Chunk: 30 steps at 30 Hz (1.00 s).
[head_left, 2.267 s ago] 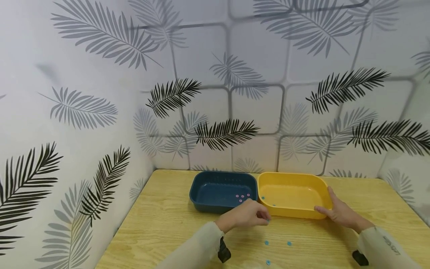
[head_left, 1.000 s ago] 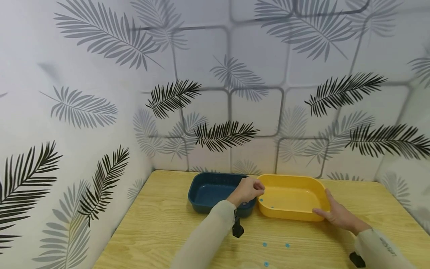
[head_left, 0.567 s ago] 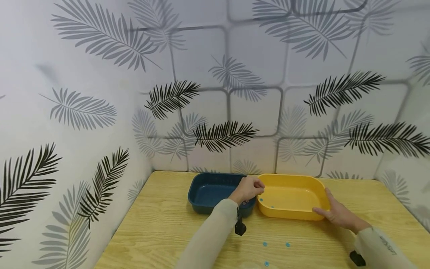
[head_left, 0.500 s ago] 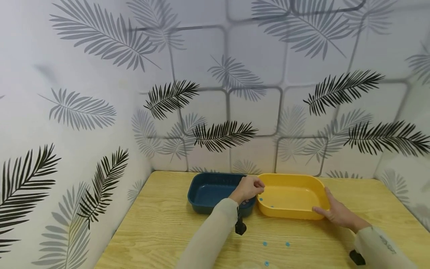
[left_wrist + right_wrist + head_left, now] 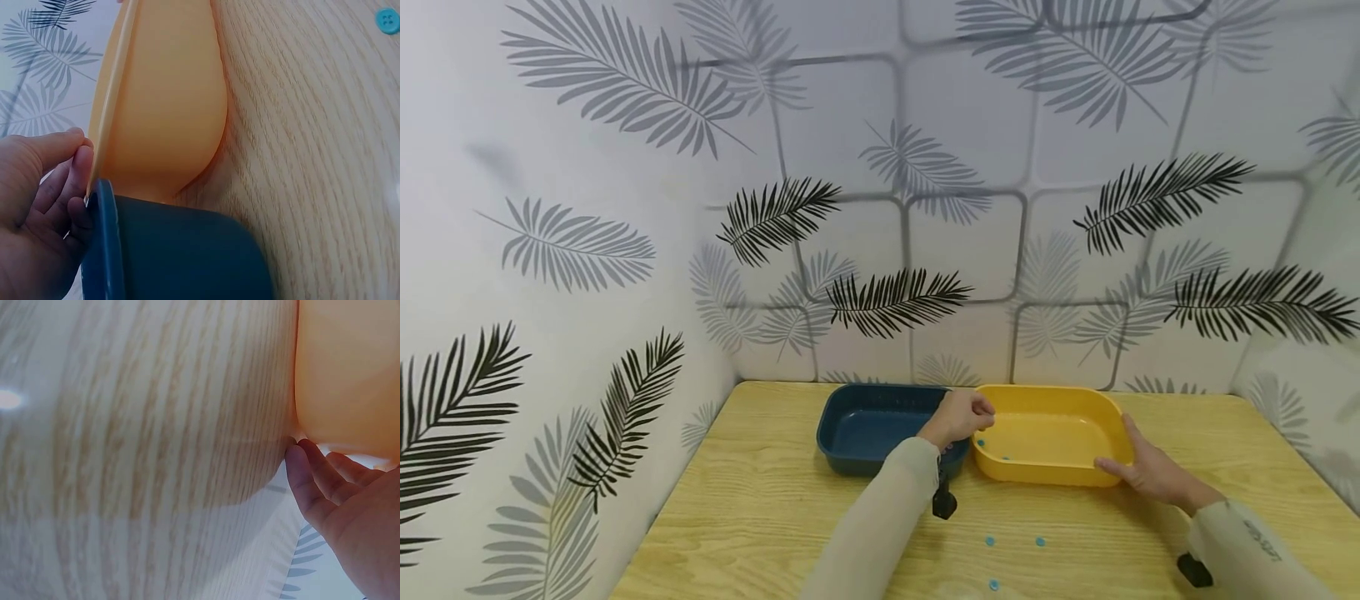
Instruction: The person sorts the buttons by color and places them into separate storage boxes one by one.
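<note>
My left hand is held over the place where a dark blue plastic bin meets a yellow bin. Its thumb and fingertips are pinched together by the yellow rim in the left wrist view; a blue button seen there earlier is hidden now. Two blue buttons lie in the yellow bin's left end. Pink buttons in the blue bin are partly covered by the hand and wrist. With thumb at the front and fingers along the outside, my right hand grips the yellow bin's right end.
Several centimetres nearer, blue buttons lie loose on the wood-grain table. A leaf-patterned wall stands right behind both bins. A black wrist camera hangs below the left sleeve.
From in front of the bins, my left hand moved up and over the yellow bin's left end, pinching a blue button at first. It stays almost still there. My right hand keeps its place.
</note>
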Each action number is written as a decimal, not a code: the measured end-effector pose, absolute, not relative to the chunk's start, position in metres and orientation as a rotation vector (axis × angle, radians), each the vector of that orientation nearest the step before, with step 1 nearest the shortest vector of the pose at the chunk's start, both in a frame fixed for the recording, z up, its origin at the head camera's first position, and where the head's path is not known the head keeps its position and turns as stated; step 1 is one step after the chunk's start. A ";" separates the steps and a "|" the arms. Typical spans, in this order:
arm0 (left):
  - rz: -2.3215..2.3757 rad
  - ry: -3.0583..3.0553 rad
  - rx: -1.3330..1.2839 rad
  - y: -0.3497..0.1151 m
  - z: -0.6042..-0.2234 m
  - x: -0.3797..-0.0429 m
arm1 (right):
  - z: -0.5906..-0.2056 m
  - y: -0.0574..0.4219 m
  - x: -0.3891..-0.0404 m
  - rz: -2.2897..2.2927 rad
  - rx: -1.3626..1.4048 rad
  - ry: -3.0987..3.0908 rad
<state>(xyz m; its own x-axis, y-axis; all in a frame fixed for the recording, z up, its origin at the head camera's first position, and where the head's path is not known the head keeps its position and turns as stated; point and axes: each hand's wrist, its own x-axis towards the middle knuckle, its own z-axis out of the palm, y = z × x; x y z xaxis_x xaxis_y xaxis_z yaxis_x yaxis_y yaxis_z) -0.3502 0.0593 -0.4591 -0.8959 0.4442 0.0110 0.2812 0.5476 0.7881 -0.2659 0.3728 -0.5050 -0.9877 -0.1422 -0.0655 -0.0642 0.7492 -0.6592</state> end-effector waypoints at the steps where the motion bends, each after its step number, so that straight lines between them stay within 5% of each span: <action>1: 1.270 2.595 0.611 0.060 -0.459 -0.350 | -0.505 0.373 -0.266 -1.062 -0.169 2.834; 21: 1.390 2.554 0.539 0.061 -0.465 -0.355 | -0.505 0.371 -0.264 -1.081 -0.197 2.843; 30: 1.177 2.513 0.808 0.049 -0.449 -0.331 | -0.505 0.371 -0.263 -1.058 -0.210 2.867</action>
